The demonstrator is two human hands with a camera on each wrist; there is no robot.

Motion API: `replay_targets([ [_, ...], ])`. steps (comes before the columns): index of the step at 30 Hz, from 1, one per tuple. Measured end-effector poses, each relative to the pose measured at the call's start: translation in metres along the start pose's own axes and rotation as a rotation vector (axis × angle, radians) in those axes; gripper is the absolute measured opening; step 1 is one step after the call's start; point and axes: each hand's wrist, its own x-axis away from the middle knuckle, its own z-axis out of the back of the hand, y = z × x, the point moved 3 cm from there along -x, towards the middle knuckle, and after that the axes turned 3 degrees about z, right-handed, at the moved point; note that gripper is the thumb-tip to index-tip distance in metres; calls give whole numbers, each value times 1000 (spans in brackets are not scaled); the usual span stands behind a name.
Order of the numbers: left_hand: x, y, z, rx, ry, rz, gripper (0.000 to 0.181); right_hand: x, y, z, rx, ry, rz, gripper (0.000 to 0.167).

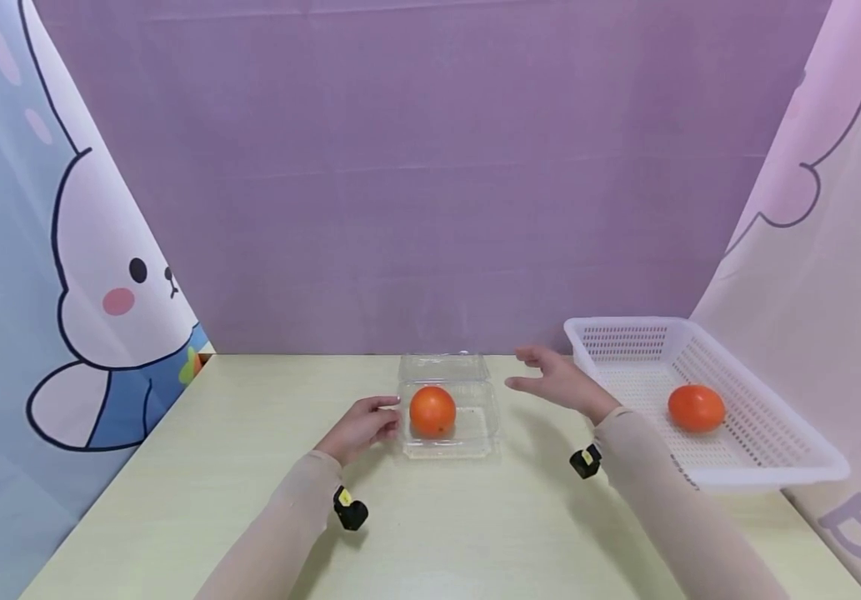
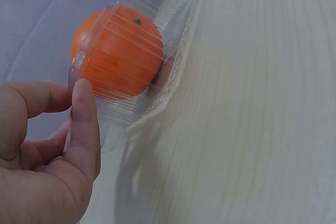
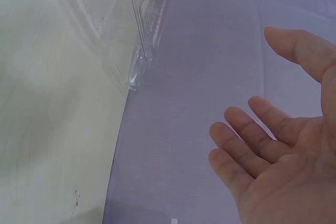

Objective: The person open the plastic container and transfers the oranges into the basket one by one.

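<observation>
A clear plastic clamshell box (image 1: 448, 450) stands on the table with its lid (image 1: 443, 367) raised at the back. Inside, toward the left, sits an orange (image 1: 433, 411); its green stem spot shows through the ribbed wall in the left wrist view. My left hand (image 1: 365, 429) is at the box's left side, thumb and finger pinching the rim (image 2: 73, 72). To the right of the box, my right hand (image 1: 553, 382) hovers with fingers spread and nothing in it. The right wrist view shows its palm (image 3: 294, 182) apart from the box.
A white perforated basket (image 1: 775, 475) stands on the right, beside my right forearm, holding an oval orange-red fruit (image 1: 696, 408). A purple cloth (image 1: 430, 183) hangs behind the pale wooden table (image 1: 438, 542). Printed cloths (image 1: 100, 317) flank both sides.
</observation>
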Motion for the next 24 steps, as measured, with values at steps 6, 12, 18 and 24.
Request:
replay_targets([
  [6,1,1,0,-1,5,-1,42,-1,-2,-7,7,-7,5,73],
  [12,1,1,0,-7,5,1,42,-3,-4,-14,5,6,24,71],
  [18,2,1,1,-10,5,-3,42,-5,-7,-24,-8,32,56,68],
  [24,1,0,0,0,8,0,42,-7,-11,-35,-16,36,86,65],
])
